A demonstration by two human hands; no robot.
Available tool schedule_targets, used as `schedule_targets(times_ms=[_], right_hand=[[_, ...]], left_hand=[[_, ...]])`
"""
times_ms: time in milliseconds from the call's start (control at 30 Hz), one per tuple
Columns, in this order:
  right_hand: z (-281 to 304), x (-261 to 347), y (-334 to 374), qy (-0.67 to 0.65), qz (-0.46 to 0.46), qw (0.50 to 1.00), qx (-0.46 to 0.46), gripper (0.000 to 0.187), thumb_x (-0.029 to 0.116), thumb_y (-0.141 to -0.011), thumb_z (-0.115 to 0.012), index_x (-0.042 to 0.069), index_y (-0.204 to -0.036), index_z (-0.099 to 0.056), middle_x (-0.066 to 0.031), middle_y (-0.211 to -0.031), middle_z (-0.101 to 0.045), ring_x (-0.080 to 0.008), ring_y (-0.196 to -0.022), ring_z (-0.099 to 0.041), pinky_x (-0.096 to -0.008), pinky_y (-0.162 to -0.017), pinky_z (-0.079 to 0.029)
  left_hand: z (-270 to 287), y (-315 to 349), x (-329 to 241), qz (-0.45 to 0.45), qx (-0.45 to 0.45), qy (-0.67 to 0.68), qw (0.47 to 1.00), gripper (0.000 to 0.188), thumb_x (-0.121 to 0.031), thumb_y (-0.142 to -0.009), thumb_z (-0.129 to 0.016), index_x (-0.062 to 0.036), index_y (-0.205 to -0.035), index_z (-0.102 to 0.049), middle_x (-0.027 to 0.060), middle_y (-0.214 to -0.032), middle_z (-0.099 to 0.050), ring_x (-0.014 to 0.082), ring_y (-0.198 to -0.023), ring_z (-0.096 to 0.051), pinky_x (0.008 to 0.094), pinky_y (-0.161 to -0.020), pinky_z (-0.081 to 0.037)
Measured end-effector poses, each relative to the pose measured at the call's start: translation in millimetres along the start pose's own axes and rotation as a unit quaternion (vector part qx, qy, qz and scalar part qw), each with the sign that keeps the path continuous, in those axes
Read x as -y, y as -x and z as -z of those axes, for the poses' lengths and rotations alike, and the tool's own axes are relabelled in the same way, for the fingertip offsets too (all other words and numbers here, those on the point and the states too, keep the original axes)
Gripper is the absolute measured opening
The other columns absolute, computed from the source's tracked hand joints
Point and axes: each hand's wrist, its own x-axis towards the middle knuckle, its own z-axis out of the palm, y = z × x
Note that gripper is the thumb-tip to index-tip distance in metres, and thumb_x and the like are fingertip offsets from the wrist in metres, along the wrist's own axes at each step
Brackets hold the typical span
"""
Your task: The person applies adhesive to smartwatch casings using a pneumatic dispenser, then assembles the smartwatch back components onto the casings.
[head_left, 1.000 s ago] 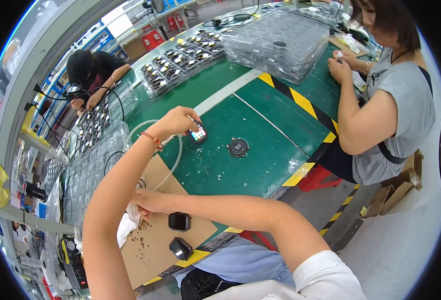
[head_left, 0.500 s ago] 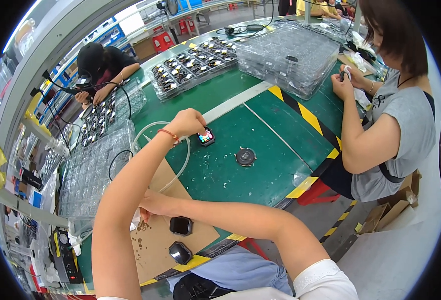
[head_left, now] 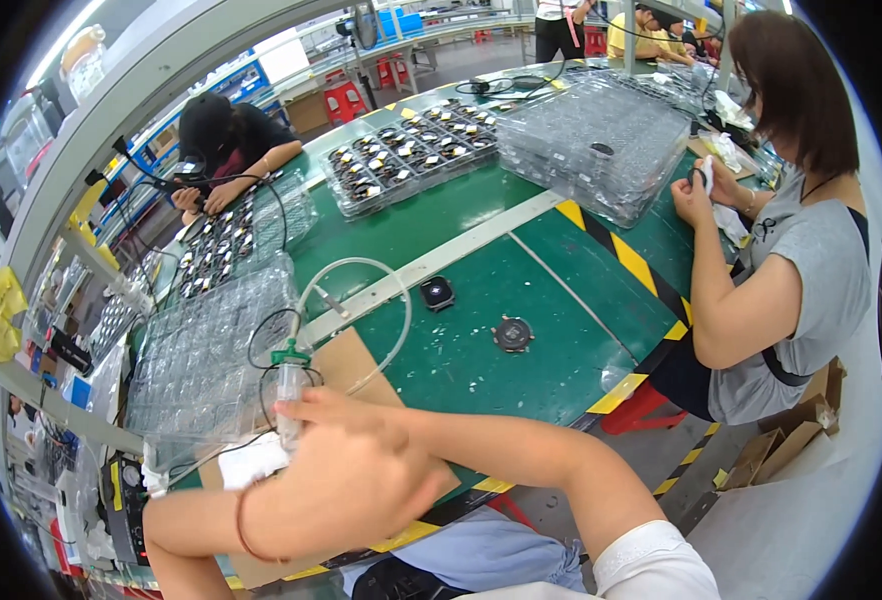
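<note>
The clear syringe dispenser (head_left: pixel 289 395) stands upright over the brown cardboard sheet (head_left: pixel 346 365), the right hand (head_left: pixel 336 408) beside it, its grip untellable. The left hand (head_left: pixel 361 485) curls over something hidden. Steadying the syringe would likely help.

Counts on and around the green worktop (head_left: pixel 481 350)

Two hands of the wearer show: the left hand (head_left: pixel 361 490) in front and the right hand (head_left: pixel 311 405) mostly hidden behind it. Two small dark parts lie loose on the worktop: a squarish one (head_left: pixel 437 293) and a round one (head_left: pixel 512 333). One syringe (head_left: pixel 289 385) stands upright with one clear hose (head_left: pixel 381 290) looping from it. One cardboard sheet (head_left: pixel 346 365) lies under the hands. One tall stack of clear trays (head_left: pixel 601 140) stands at the far side; the trays in it are too many to count. Two other people sit near: one on the right (head_left: pixel 791 270), one at the far left (head_left: pixel 226 140). More people show in the background, too small to count.
</note>
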Motion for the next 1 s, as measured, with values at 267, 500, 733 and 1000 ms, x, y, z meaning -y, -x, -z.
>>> schedule_targets(times_ms=[267, 500, 733, 1000], right_hand=[[19, -2, -5, -0.023, -0.131, 0.991, -0.006, 0.049, 0.035, -0.087, -0.052, 0.008, -0.126, -0.04, -0.0043, -0.081, -0.053, -0.0121, -0.067, -0.052, -0.026, -0.06, -0.047], [14, 10, 0, -0.007, -0.098, 0.995, 0.003, 0.051, 0.03, -0.086, -0.056, 0.013, -0.129, -0.036, -0.0032, -0.093, -0.051, -0.0112, -0.069, -0.052, -0.0244, -0.061, -0.046], [4, 11, 9, 0.046, -0.056, 0.997, 0.015, 0.047, 0.023, -0.087, -0.054, 0.011, -0.129, -0.037, 0.0007, -0.097, -0.051, -0.0083, -0.075, -0.05, -0.023, -0.068, -0.044], [-5, 25, 28, 0.202, 0.068, 0.977, 0.012, 0.047, 0.009, -0.08, -0.061, 0.006, -0.122, -0.043, -0.0024, -0.107, -0.053, -0.0099, -0.096, -0.049, -0.0267, -0.083, -0.041]], left_hand=[[-79, 35, 21, 0.047, -0.062, 0.057, 0.995, 0.04, -0.013, -0.067, -0.065, -0.0028, -0.104, -0.054, 0.0097, -0.093, -0.054, 0.0262, -0.088, -0.051, 0.0355, -0.077, -0.041], [-91, 39, 34, 0.032, -0.114, 0.131, 0.984, 0.045, -0.01, -0.062, -0.068, -0.0069, -0.104, -0.055, 0.0087, -0.093, -0.054, 0.0271, -0.085, -0.05, 0.0355, -0.076, -0.04], [-74, 72, 35, 0.009, -0.261, 0.087, 0.961, 0.033, -0.003, -0.057, -0.068, -0.0079, -0.089, -0.06, 0.0071, -0.084, -0.049, 0.0241, -0.077, -0.049, 0.0314, -0.065, -0.042], [-101, 132, 34, 0.073, -0.452, 0.448, 0.768, 0.034, 0.005, -0.075, -0.06, -0.0036, -0.099, -0.038, 0.0175, -0.094, -0.053, 0.0218, -0.084, -0.054, 0.0305, -0.072, -0.046]])
